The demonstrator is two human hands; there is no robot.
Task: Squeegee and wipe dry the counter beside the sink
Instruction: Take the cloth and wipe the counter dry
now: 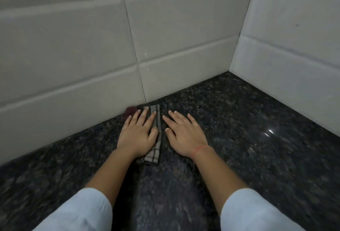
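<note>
1. Along the left side, a pale tiled wall [73,56] is seen running down to meet the dark speckled counter [239,120].
2. At the foot of that wall, a small dark reddish object [129,110] is glimpsed just beyond the left fingertips; it is too blurred to be identified.
3. A light blue sleeve [77,212] is shown on the left forearm, pushed up short of the wrist.
4. The left hand [138,133] is laid flat, palm down and fingers spread, pressed onto a folded checked cloth [155,148]; nothing is gripped.
5. The cloth is spread on the counter close to the wall, most of it covered by the left hand, with its right-hand strip left showing between the two hands.
6. The right hand [184,135] is placed flat and spread on the bare counter just beside the cloth's right edge; whether the edge is touched cannot be told.
7. An orange thread band [200,149] is worn on the right wrist, and a second light blue sleeve is seen below it.
8. Farther right, a bright glint [269,132] is caught on the counter, before a second tiled wall [294,65] forming the corner.
</note>
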